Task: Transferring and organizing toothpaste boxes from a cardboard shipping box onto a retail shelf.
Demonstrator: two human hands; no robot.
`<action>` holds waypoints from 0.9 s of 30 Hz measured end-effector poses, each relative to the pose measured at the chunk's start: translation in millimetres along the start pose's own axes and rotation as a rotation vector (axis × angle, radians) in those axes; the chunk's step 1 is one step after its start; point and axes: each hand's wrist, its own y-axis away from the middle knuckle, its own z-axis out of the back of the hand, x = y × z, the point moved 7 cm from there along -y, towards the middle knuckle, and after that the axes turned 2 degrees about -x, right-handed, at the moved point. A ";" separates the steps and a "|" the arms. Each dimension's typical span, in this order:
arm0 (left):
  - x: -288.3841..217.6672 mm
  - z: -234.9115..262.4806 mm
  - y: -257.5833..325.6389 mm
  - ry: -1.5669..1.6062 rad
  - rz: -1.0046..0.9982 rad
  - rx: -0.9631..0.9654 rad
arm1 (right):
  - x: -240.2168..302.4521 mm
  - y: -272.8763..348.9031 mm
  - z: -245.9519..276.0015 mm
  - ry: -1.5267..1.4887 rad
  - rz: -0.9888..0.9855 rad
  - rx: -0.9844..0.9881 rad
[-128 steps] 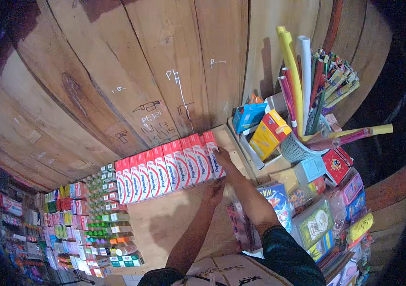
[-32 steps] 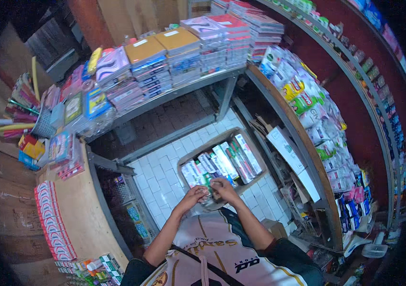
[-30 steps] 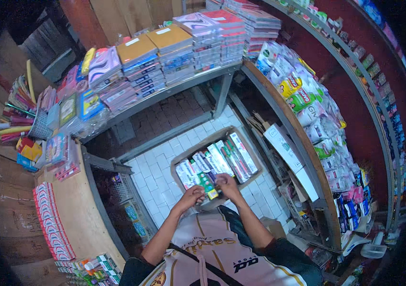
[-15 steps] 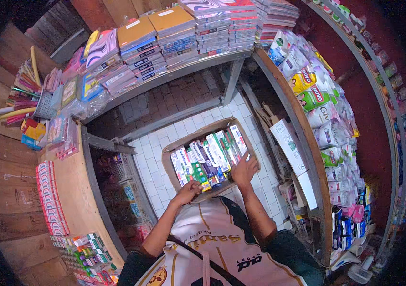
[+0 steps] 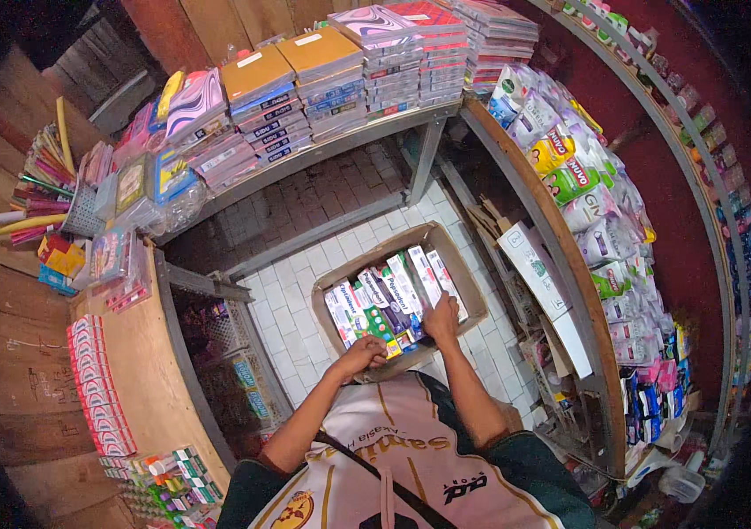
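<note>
On the floor in front of me is an open cardboard box [image 5: 474, 280] with a row of toothpaste boxes [image 5: 404, 285] in it, white, green and dark blue. At the near left, my left hand [image 5: 366, 355] has its fingers curled at the near end of a green toothpaste box [image 5: 379, 324]. My right hand [image 5: 440, 321] is closed over the near end of the white toothpaste boxes at the row's right side. Its fingertips are partly hidden among them. Smaller blue and yellow packs lie between the two hands.
Stacked notebooks [image 5: 324, 55] line the counter ahead. Plastic pouches [image 5: 569, 181] fill the right shelf, with a long white carton [image 5: 547, 295] below it. Red-and-white packs [image 5: 96, 375] stand on the left wooden counter. Metal table legs [image 5: 428, 159] frame the tiled floor.
My right hand has moved left and slightly down, off the box's right side and onto the white toothpaste boxes. My left hand has shifted slightly right, staying by the green one. The view has tilted slightly.
</note>
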 end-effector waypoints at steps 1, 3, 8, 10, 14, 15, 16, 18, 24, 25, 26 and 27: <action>-3.9 -0.8 -1.0 -0.034 0.021 -0.081 | -11.4 -1.0 -7.9 -0.047 0.020 -0.006; -10.5 -2.8 -2.5 -0.028 0.021 -0.073 | -20.0 3.8 -24.3 -0.094 0.057 0.029; -10.2 3.0 -11.1 -0.017 0.055 -0.078 | -19.0 10.0 -43.0 -0.151 0.101 0.077; -7.6 9.3 -14.9 -0.048 0.062 -0.089 | -11.7 3.7 -32.0 -0.119 0.154 0.005; -3.2 21.6 -15.1 -0.070 0.053 -0.162 | -7.0 -13.9 -5.8 -0.097 0.187 -0.214; 1.1 23.3 -18.4 -0.072 0.055 -0.145 | -16.6 -25.5 -6.8 -0.055 0.173 -0.207; 3.4 21.1 -22.6 -0.080 0.062 -0.120 | -32.7 -38.9 -8.3 -0.053 0.164 -0.215; 1.4 16.0 -24.8 -0.103 0.071 -0.107 | -57.5 -61.8 -25.9 -0.109 0.123 -0.030; -2.6 6.8 -27.6 -0.122 0.100 -0.097 | -77.4 -85.6 -32.3 -0.092 0.139 0.048; -0.9 14.7 -22.4 -0.136 0.094 -0.145 | -52.4 -73.7 -30.7 0.054 0.151 0.129; 1.0 22.1 -19.3 -0.120 0.090 -0.167 | -23.8 -58.3 -23.5 0.053 0.172 0.146; 3.3 29.0 -15.5 -0.063 0.078 -0.175 | 9.2 -39.9 -9.9 -0.038 0.212 0.064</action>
